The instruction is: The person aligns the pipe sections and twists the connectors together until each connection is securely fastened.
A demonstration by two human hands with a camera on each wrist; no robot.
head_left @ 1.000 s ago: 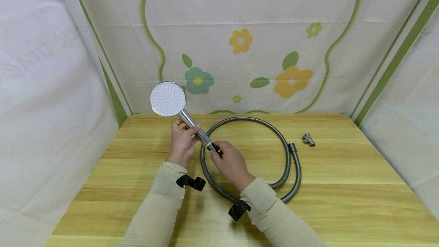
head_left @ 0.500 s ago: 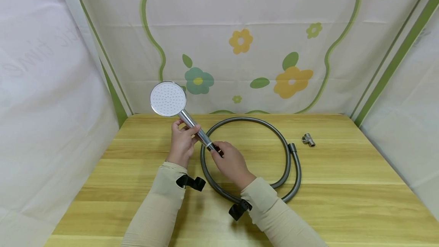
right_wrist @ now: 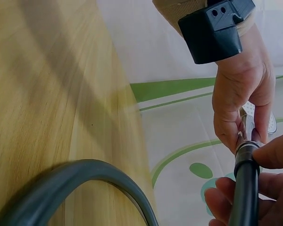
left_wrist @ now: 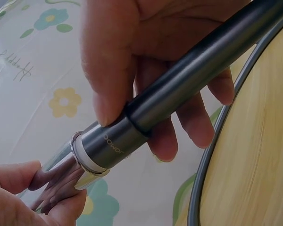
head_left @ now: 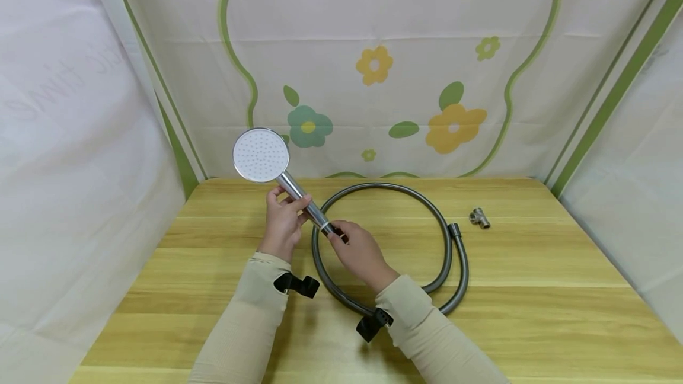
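A chrome shower head (head_left: pixel 261 155) with a white round spray face is held up above the table, tilted toward the upper left in the head view. My left hand (head_left: pixel 283 224) pinches its chrome handle (head_left: pixel 299 189) between thumb and fingers. At the handle's lower end, my right hand (head_left: pixel 361 252) holds the dark grey connector (left_wrist: pixel 114 141) of the shower hose (head_left: pixel 447 236), thumb on one side and fingers on the other. The connector meets a pale ring (left_wrist: pixel 85 153) at the handle's end; its threads are hidden. Behind my hands, the hose lies looped on the table.
A small metal tee fitting (head_left: pixel 479 218) lies at the right rear of the wooden table (head_left: pixel 533 325). The hose's other connector (head_left: pixel 454 229) rests beside the loop. A printed cloth (head_left: pixel 341 76) hangs behind the table, with more cloth on both sides.
My right wrist has shifted very slightly to the right while its fingers stay at the connector. The left hand and shower head hold nearly still.
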